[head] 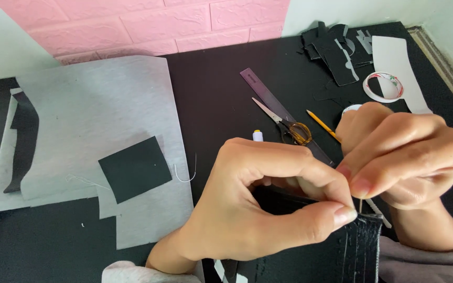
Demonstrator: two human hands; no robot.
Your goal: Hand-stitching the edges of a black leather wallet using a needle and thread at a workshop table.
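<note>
Black leather piece [355, 246], lower right of frame: thin, floppy, light. Left hand [258, 204] pinches its top edge; right hand [399, 157] nips a needle [361, 205].

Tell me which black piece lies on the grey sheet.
The black square: it lies wholly on the grey sheet. The scraps sit far back on the table.

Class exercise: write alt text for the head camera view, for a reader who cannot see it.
Two bare hands sew a black stitched piece over a black table: the left hand pinches its edge while the right hand grips a thin needle. Behind lie scissors, a ruler, a pencil, a tape roll and grey fabric bearing a black square.
</note>
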